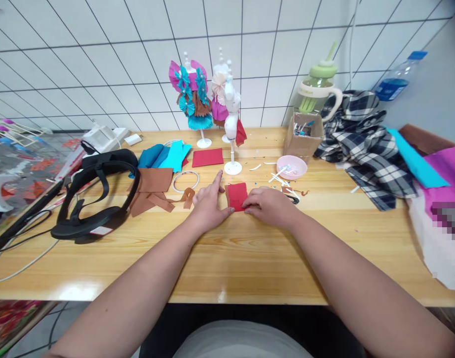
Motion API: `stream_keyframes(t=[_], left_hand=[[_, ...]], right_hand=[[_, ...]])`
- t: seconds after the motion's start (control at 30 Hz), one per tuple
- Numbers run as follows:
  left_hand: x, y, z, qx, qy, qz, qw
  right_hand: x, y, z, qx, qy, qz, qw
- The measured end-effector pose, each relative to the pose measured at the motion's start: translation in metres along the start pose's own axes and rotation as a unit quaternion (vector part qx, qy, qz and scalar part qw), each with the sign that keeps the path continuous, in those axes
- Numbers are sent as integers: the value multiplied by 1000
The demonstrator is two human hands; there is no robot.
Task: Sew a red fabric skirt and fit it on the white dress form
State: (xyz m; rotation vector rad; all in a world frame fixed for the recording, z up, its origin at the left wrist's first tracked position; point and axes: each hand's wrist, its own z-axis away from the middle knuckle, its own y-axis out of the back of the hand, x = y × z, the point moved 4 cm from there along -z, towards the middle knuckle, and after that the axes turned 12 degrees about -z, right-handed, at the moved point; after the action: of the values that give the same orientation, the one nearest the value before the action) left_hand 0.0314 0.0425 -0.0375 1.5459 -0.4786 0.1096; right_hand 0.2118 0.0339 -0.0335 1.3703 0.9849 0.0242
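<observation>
A small red square of paper (237, 196) lies flat on the wooden table, with a brown edge showing along its left side. My left hand (209, 205) rests beside it with fingers spread, the thumb tip touching its lower left corner. At its right edge, the bent fingers of my right hand (269, 206) are pressed together on the paper's lower right side. Just behind the square stands a bare white mini mannequin (232, 124) on a round base. A larger red piece (208, 157) lies to the left of that base.
Dressed mannequins (192, 94) stand by the tiled wall. Brown pieces (155, 180), blue pieces (171, 155) and a black headset (97, 199) are left. A pink bowl (298, 170), white strips, a cardboard box (304, 141) and plaid cloth (365, 134) are right. A green-lidded cup (317, 89) tops the box.
</observation>
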Motion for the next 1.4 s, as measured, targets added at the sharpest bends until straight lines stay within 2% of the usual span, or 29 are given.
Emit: stream_keyframes(t=[0.2,0.37,0.5,0.67,0.8,0.97,1.03,1.1,1.17,1.2,1.23,1.3,1.4], left_hand=[[13,9,7,35,-91,57,994],[26,9,12,19,-142,2,990],[24,10,11,29,-114,24,993],[20,11,9,10,-66,131,989],[19,13,10,12,-43,182,982],[15,10,9,-9,-25,238,971],[14,7,10,-54,-35,309,949],[14,6,11,-101,-61,398,910],[12,11,12,-94,-81,440,889],[11,15,12,-65,-86,431,896],[10,19,12,-31,-91,407,908],[12,26,14,11,-112,350,930],[20,26,18,-11,-144,299,943]], right_hand=[[-3,-1,0,17,-20,35,999],[-2,3,0,61,-82,-55,993],[0,4,0,86,-105,-120,983],[5,-1,0,72,-145,-230,960],[8,-4,0,91,-163,-277,942],[11,0,1,101,-179,-436,876],[11,6,3,104,-182,-508,835],[11,11,7,83,-195,-583,784],[9,12,11,33,-212,-622,753],[8,11,12,6,-219,-618,755],[7,9,12,-18,-224,-598,769],[4,4,12,-39,-220,-533,816],[-2,-1,7,-24,-188,-414,890]])
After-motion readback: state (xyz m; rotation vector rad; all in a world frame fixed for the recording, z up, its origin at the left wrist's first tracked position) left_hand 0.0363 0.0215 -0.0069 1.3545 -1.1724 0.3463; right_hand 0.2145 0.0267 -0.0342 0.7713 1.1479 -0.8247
